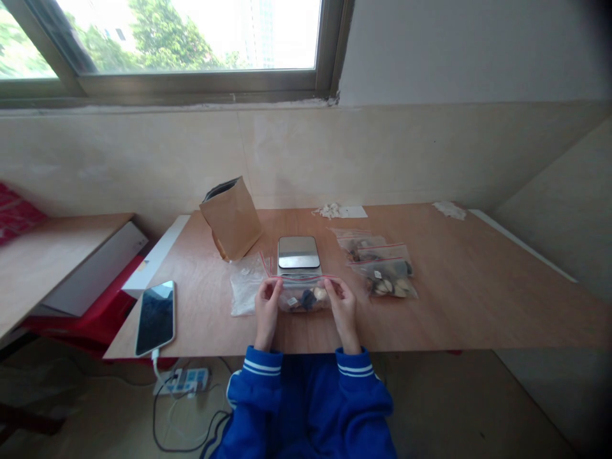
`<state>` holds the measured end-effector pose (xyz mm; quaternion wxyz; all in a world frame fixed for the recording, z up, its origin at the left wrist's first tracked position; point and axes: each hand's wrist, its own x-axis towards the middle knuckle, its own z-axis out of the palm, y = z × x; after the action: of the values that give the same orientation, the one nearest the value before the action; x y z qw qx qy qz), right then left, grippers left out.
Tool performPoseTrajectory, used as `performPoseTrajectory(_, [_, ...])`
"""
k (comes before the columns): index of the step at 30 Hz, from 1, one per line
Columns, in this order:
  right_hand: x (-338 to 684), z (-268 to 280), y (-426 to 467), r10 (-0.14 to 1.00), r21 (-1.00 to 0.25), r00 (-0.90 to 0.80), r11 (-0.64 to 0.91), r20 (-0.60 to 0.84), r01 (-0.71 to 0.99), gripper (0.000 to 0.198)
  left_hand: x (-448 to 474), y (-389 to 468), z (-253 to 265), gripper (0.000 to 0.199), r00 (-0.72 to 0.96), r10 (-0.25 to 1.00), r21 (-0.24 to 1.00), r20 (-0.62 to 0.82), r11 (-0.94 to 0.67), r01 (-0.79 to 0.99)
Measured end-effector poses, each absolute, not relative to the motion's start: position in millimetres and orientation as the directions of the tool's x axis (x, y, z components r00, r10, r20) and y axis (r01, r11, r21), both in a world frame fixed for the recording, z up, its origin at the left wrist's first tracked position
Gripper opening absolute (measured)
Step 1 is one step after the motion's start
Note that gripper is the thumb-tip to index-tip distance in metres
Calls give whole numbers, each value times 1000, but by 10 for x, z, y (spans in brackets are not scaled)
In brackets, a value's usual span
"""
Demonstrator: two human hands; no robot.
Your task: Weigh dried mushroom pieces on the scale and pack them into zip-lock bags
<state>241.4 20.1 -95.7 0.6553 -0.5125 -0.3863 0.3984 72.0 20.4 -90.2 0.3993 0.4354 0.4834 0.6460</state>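
Observation:
A clear zip bag (306,298) with a red seal line lies flat before me, holding dark and pale pieces and a small white packet. My left hand (268,306) pinches the left end of its seal between thumb and finger. At the other end, my right hand (342,306) pinches the same seal. Just behind the bag is a small kitchen scale (299,252) with a shiny metal plate. Left of my left hand lies a stack of flat, clear zip bags (246,290). Several filled zip bags (388,280) overlap to the right of my right hand.
A brown paper bag (234,217) stands tilted at the back left. A phone (156,319) with a charging cable lies at the table's left edge, above a power strip (184,381). Crumpled white scraps (329,210) sit near the wall, below the window.

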Motion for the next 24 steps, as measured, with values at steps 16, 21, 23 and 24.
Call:
performPoseTrajectory(16, [2434,-1017,197,921,-981,377,157,104,-113,32,688,159,-881,25,-334,924,977,184,-209,-39])
performPoseTrajectory(21, [2414,-976,198,943,-973,329,121,51,-197,33,681,167,-860,26,-248,958,980,145,-174,-96])
performPoseTrajectory(23, [2408,-962,196,952,-973,303,104,37,-208,33,685,160,-832,27,-210,967,979,143,-170,-116])
performPoseTrajectory(24, [2405,-957,195,956,-974,290,104,41,-203,33,689,153,-817,27,-201,969,977,145,-172,-123])
